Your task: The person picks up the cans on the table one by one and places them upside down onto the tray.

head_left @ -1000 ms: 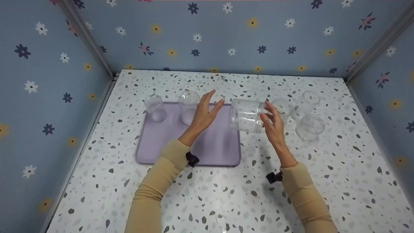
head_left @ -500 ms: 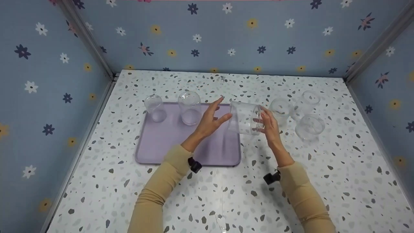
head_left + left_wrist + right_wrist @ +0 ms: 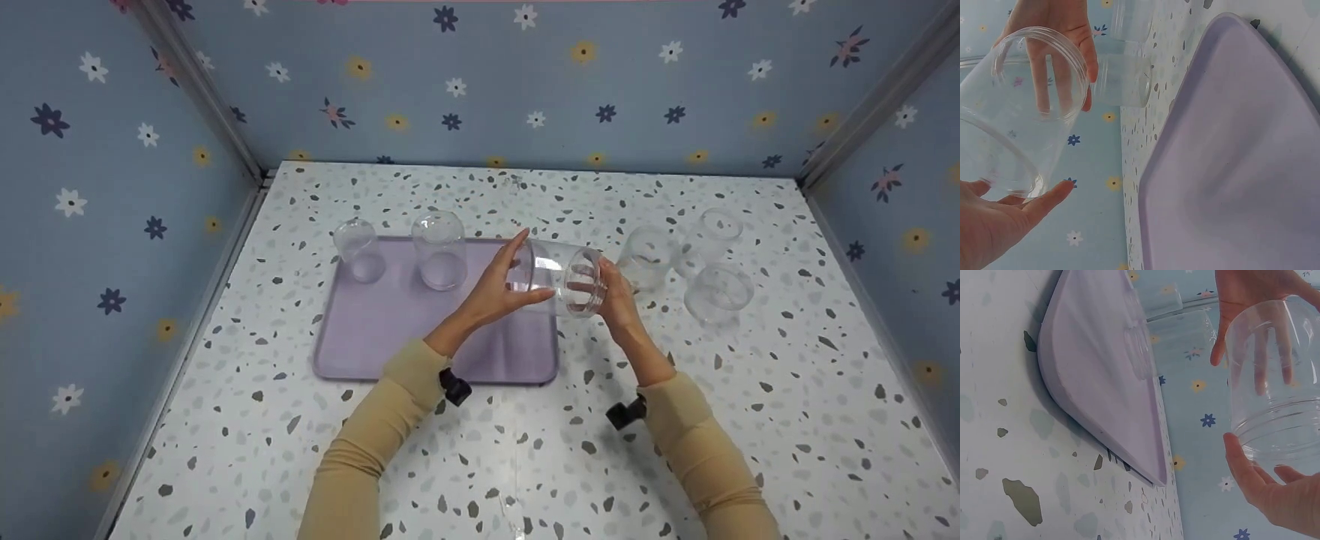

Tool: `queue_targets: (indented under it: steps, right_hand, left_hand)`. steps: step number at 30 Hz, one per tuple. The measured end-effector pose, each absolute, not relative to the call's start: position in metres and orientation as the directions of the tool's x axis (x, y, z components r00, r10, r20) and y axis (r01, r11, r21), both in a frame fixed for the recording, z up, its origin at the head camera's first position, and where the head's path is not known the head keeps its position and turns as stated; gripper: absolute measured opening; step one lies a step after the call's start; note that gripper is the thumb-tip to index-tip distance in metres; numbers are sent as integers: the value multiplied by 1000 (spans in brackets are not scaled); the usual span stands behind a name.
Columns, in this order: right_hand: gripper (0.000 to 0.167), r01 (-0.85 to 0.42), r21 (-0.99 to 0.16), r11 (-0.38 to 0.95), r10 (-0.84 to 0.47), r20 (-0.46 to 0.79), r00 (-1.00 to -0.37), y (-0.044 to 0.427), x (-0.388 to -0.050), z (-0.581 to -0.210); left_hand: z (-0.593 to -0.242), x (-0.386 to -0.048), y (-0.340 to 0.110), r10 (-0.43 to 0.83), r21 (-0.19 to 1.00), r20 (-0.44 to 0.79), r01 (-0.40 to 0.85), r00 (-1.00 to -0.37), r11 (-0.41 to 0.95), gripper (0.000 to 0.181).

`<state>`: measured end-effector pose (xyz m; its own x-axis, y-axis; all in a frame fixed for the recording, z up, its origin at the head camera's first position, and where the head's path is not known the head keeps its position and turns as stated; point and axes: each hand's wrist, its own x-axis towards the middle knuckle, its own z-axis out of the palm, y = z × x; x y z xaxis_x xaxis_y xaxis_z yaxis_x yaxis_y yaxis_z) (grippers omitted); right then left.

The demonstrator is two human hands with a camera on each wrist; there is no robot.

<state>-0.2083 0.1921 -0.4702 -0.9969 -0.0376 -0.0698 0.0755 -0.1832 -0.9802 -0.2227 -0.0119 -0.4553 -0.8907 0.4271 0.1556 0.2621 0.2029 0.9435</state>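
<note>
gripping both ends of clear jar (image 3: pixel 550 262), sideways from left hand (image 3: pixel 495 292) at bottom to right hand (image 3: pixel 619 300) at rim, maybe above purple tray (image 3: pixel 397 330).

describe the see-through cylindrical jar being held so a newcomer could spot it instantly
On the white speckled table, find the purple rectangular tray. At its right edge in the head view, the left hand and right hand hold a clear cylindrical jar between them. It alone lies sideways in the air; the other clear jars stand on tray or table.
</note>
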Motion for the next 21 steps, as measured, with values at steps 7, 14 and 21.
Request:
queue_targets:
  steps: [7, 14, 21]
  right_hand:
    - [55, 98, -974, -206, -79, -83, -993, 193, -211, -471]
    - [57, 110, -970, -215, -144, -80, -986, 196, -213, -470]
    - [53, 119, -984, -135, -187, -92, -978, 201, -217, -467]
  left_hand:
    - [-433, -209, -13, 447, 936, 202, 306, -872, 175, 89]
    - [-431, -205, -12, 419, 942, 217, 301, -881, 145, 87]
    - [-454, -221, -8, 366, 918, 236, 330, -900, 220, 90]
